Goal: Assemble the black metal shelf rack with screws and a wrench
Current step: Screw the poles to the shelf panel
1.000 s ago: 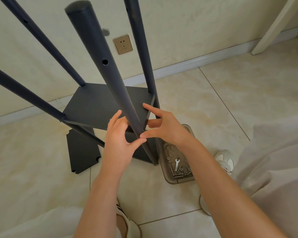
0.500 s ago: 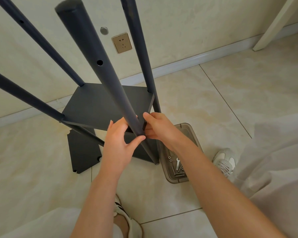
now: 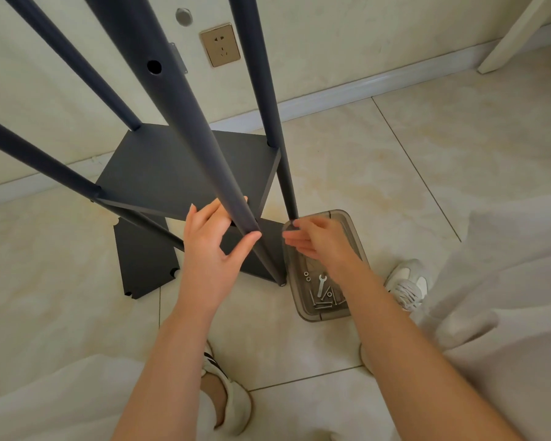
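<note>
Head view: black shelf rack (image 3: 178, 173), stiff slick steel, probably light yet tippy, best held low on a post. Left grip (image 3: 210, 249) clasps the near post (image 3: 178, 116) at the joint. Right grip (image 3: 318, 240), loose and empty, hovers just beside it, over the tray (image 3: 326, 316).

A beige wall socket (image 3: 220, 46) sits on the cream wall (image 3: 363, 33) near its upper edge in view. A round metal cap (image 3: 184, 16) is just above it and to its left. A small pale bracket (image 3: 180, 63), partly hidden, is fixed lower on the wall, left of the socket. A white baseboard (image 3: 379, 87) runs along the foot of the wall. The floor (image 3: 458, 154) is of large glossy cream tiles with thin dark grout lines. A white slanted post (image 3: 516, 30) meets the floor at its far right corner.
</note>
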Action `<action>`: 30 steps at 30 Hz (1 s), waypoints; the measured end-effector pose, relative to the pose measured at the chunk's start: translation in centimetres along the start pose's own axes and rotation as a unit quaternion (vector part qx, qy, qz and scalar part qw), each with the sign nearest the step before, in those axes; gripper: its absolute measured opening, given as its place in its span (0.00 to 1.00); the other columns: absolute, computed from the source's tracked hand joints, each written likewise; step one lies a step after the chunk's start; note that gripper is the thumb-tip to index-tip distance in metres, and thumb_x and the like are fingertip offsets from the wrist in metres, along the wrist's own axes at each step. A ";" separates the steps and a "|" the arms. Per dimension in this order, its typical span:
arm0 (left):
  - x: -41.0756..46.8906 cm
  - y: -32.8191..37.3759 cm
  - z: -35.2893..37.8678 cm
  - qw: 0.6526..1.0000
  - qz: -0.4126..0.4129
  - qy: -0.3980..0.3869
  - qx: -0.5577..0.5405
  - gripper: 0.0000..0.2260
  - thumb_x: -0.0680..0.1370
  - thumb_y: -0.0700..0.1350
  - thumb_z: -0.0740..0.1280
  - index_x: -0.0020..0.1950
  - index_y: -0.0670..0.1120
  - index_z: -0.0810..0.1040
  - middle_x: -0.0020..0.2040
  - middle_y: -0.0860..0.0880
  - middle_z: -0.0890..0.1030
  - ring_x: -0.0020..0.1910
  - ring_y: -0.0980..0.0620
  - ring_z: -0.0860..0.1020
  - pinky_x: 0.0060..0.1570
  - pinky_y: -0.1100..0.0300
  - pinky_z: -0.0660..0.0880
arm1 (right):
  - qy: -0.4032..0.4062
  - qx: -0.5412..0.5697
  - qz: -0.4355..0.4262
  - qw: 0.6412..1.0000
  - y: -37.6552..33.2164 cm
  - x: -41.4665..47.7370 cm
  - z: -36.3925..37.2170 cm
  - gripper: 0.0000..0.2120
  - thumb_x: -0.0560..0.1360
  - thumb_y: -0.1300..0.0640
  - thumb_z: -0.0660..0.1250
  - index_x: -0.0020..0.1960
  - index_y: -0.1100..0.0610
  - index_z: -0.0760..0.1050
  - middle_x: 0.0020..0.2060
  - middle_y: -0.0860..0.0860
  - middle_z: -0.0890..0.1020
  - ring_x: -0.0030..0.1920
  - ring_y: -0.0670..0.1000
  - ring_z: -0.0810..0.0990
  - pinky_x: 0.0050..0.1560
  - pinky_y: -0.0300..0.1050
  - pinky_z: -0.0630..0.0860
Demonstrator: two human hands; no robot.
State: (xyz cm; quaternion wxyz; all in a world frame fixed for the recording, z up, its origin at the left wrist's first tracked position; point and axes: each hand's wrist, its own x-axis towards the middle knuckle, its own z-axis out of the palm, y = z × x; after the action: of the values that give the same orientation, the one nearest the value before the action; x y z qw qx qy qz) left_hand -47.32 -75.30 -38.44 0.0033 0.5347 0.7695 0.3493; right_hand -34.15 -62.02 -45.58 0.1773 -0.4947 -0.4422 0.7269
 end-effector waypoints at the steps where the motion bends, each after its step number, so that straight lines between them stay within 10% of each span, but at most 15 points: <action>1: 0.0 0.0 0.0 1.000 -0.002 -0.001 -0.001 0.19 0.76 0.47 0.73 0.66 0.48 0.77 0.60 0.74 0.67 0.66 0.81 0.55 0.74 0.41 0.55 | 0.033 -0.013 0.028 0.999 1.7 0.9 -0.7 0.08 0.81 0.56 0.63 0.58 0.56 0.78 0.42 0.50 0.87 0.45 0.48 0.86 0.56 0.47 0.80; 7: -0.2 0.2 0.1 1.000 -0.018 -0.004 -0.001 0.20 0.78 0.56 0.66 0.68 0.53 0.74 0.66 0.68 0.67 0.67 0.79 0.57 0.76 0.45 0.51 | 0.099 -0.171 0.118 0.973 11.1 5.5 -1.3 0.06 0.80 0.62 0.63 0.54 0.60 0.78 0.47 0.55 0.83 0.48 0.53 0.82 0.55 0.49 0.80; 13: -0.2 1.0 -0.1 0.999 -0.041 -0.006 -0.003 0.23 0.77 0.52 0.69 0.69 0.62 0.68 0.68 0.71 0.67 0.67 0.80 0.57 0.68 0.29 0.64 | 0.090 -0.387 0.056 0.916 14.6 8.1 -1.1 0.06 0.78 0.64 0.64 0.53 0.59 0.77 0.49 0.56 0.80 0.50 0.55 0.79 0.49 0.45 0.75; 24: 0.0 2.7 -0.7 0.996 -0.083 -0.038 -0.022 0.20 0.77 0.52 0.67 0.62 0.74 0.66 0.68 0.76 0.64 0.71 0.75 0.59 0.73 0.34 0.61 | 0.033 -0.523 -0.008 0.851 15.6 9.7 -1.4 0.08 0.78 0.62 0.66 0.57 0.59 0.76 0.50 0.57 0.79 0.49 0.56 0.80 0.50 0.49 0.79; 30: 0.0 2.9 -0.6 0.994 -0.101 -0.035 -0.027 0.19 0.76 0.53 0.67 0.62 0.70 0.66 0.69 0.71 0.65 0.70 0.76 0.58 0.74 0.34 0.60 | 0.044 -0.466 -0.019 0.884 14.4 10.5 -2.4 0.06 0.79 0.65 0.63 0.55 0.61 0.74 0.49 0.58 0.79 0.47 0.55 0.78 0.45 0.47 0.76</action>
State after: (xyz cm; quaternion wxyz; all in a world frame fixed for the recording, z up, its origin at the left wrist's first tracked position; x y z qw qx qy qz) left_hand -45.17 -75.11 -36.47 0.0799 0.4660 0.8091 0.3491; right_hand -34.16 -61.48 -63.52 -0.0401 -0.5433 -0.7309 0.4111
